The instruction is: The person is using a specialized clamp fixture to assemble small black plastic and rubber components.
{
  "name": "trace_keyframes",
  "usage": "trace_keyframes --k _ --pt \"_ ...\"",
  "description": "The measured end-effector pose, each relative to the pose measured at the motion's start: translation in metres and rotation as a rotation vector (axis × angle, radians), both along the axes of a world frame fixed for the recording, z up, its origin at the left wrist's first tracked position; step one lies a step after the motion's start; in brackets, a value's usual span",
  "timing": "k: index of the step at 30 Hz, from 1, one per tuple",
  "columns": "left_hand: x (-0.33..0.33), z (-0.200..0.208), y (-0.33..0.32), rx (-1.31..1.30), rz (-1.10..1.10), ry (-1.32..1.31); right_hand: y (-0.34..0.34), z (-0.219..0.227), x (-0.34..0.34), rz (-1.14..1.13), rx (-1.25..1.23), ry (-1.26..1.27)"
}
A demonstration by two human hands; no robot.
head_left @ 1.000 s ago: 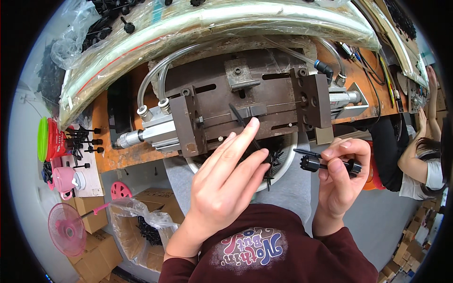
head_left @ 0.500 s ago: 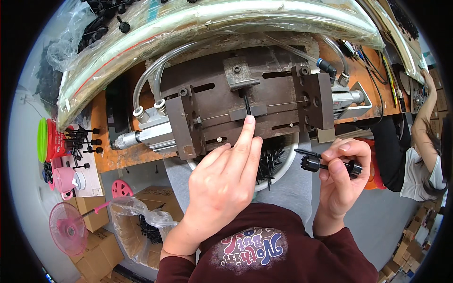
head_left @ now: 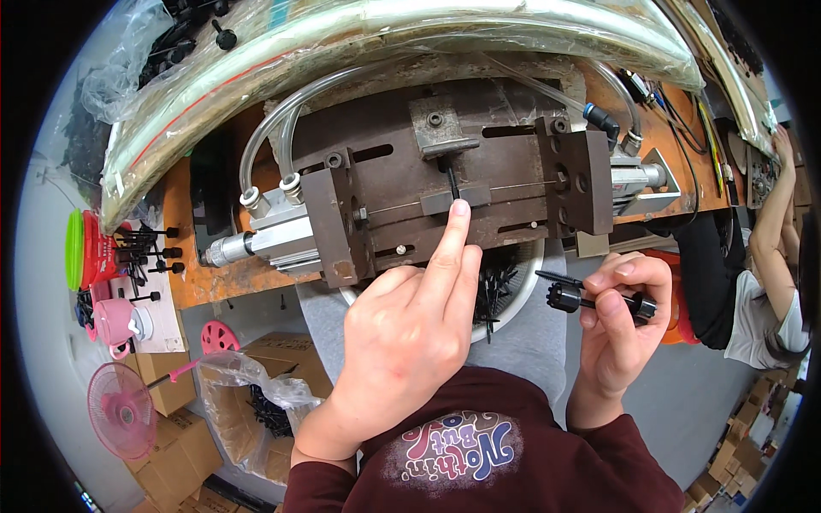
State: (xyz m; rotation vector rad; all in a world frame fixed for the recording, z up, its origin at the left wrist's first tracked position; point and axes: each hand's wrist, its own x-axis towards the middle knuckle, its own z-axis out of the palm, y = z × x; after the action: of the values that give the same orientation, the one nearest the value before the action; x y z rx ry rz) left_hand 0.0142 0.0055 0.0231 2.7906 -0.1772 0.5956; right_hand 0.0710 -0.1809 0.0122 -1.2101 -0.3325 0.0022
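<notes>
My left hand [head_left: 402,325] reaches over the near edge of a brown metal fixture [head_left: 385,184]. Its index finger is stretched out, with the tip against the near end of a thin black rod [head_left: 452,178]. That rod lies across a small grey block [head_left: 436,204] in the fixture's middle, its far end under a metal stop [head_left: 436,128]. To the right, my right hand [head_left: 624,316] pinches a black plastic shaft with a toothed end [head_left: 562,296]. A thin, pointed black rod [head_left: 558,278] sticks out from the same fingers.
Air cylinders [head_left: 286,239] with clear hoses [head_left: 256,154] flank the fixture. Below it, a white tub [head_left: 537,278] with black rods sits between my legs. Plastic-wrapped padding [head_left: 385,53] runs behind. At left are a pink fan [head_left: 122,410] and a lined carton [head_left: 231,410]; at right, another person [head_left: 761,308].
The view has shifted slightly, so the fixture sits a little further right. My left fingertip stays at the rod's end, and my right hand keeps its grip.
</notes>
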Motion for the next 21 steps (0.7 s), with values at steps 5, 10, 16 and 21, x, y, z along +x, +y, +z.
trace_keyframes --k 5,10,16,21 --pt "-0.001 0.003 0.000 0.000 0.012 0.030 0.001 -0.001 0.000 0.012 0.005 0.003" --pt "-0.001 0.003 0.002 -0.028 0.003 0.030 0.001 -0.001 -0.001 0.018 0.000 0.005" --pt "-0.009 0.017 -0.002 -0.261 -0.196 -0.111 0.004 -0.002 -0.009 0.092 -0.049 0.090" --pt "-0.018 0.020 -0.006 -0.195 -0.259 -0.139 0.005 0.001 -0.008 0.272 -0.001 0.218"
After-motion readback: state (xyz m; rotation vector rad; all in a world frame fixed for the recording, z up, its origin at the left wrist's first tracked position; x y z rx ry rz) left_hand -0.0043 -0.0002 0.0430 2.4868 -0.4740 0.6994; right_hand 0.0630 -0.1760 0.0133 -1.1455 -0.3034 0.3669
